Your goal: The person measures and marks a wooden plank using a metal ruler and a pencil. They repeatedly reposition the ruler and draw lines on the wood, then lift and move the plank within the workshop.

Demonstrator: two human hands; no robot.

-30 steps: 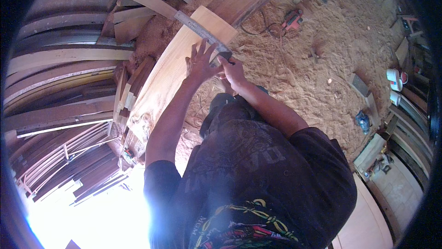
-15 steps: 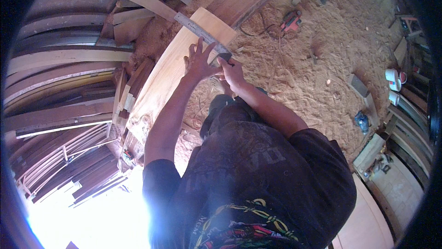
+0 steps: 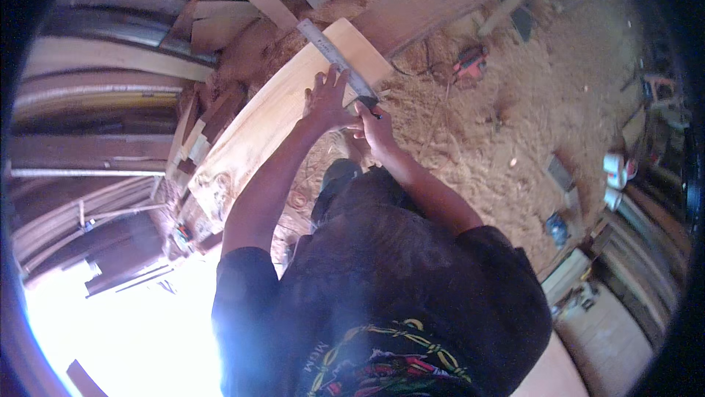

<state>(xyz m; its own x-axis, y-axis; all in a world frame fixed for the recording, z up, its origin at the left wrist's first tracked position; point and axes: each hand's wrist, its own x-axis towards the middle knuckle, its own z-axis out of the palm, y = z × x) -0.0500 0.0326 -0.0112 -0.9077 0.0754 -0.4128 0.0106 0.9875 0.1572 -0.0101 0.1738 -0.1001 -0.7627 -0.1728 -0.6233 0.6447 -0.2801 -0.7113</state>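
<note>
Left hand (image 3: 325, 106) lies spread over board (image 3: 266, 116) and metal square (image 3: 320, 39) with blurred markings; right hand (image 3: 377, 130) grips its dark stock (image 3: 368, 102); pale lettering (image 3: 317, 358) marks the shirt (image 3: 418, 272).

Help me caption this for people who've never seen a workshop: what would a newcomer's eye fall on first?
Probably the white glare filling the lower left corner. Next, the pale board slanting across upper centre, a metal square laid across its far end, the left hand spread beside it and the right hand at its dark end. Then the red tool on the sawdust, upper right.
</note>
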